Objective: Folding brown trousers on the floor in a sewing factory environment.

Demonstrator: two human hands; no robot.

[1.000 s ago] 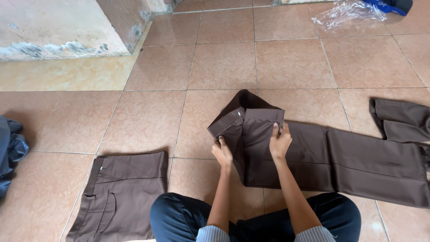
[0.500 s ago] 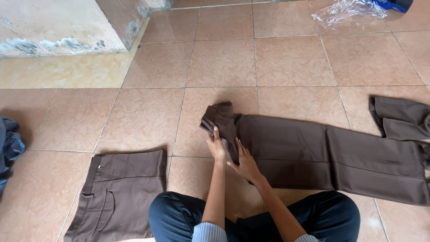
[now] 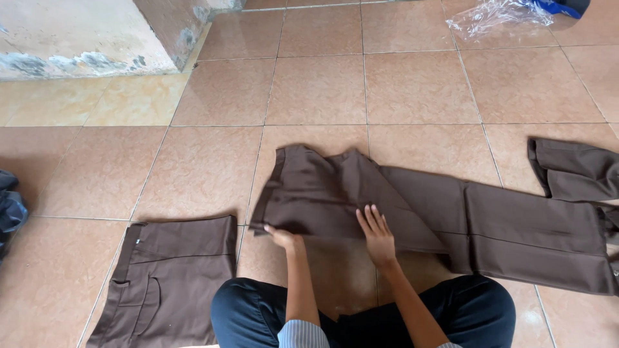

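Brown folded trousers (image 3: 169, 277) lay at the left on the tile floor (image 3: 412, 84). Right of them, the left hand (image 3: 282, 237) pinched the near waistband corner of the spread brown trousers (image 3: 445, 212); the right hand (image 3: 377, 233) lay flat, fingers together, on the seat. Their long axis ran rightward, away from both hands.

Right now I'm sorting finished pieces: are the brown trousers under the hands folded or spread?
Spread: the brown trousers lie full length on the tiled floor, left hand at the waist edge.
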